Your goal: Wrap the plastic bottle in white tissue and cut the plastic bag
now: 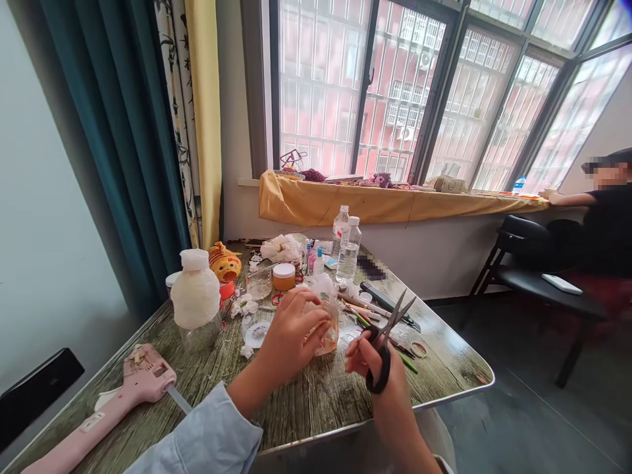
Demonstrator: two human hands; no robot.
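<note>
My right hand (pixel 380 368), at the table's near edge, holds a pair of black-handled scissors (pixel 395 317). Their blades point up and stand apart, with nothing between them. My left hand (pixel 296 326) has its fingers curled over the left side of a clear plastic jar (pixel 332 324). Something orange shows low in that jar, and white fluffy material (pixel 320 284) is at its top. My fingers hide part of the jar, so the exact grip is hard to see. Pencils (pixel 407 362) and a black utility knife (pixel 382 299) lie just beyond the scissors.
On the left are a pink glue gun (pixel 141 382) and a bottle wrapped in white (pixel 195 293). Farther back stand an amber jar (pixel 284 280), an orange plush toy (pixel 225 262) and water bottles (pixel 348 253). A person (pixel 600 210) sits at the far right by a black chair (pixel 543 283).
</note>
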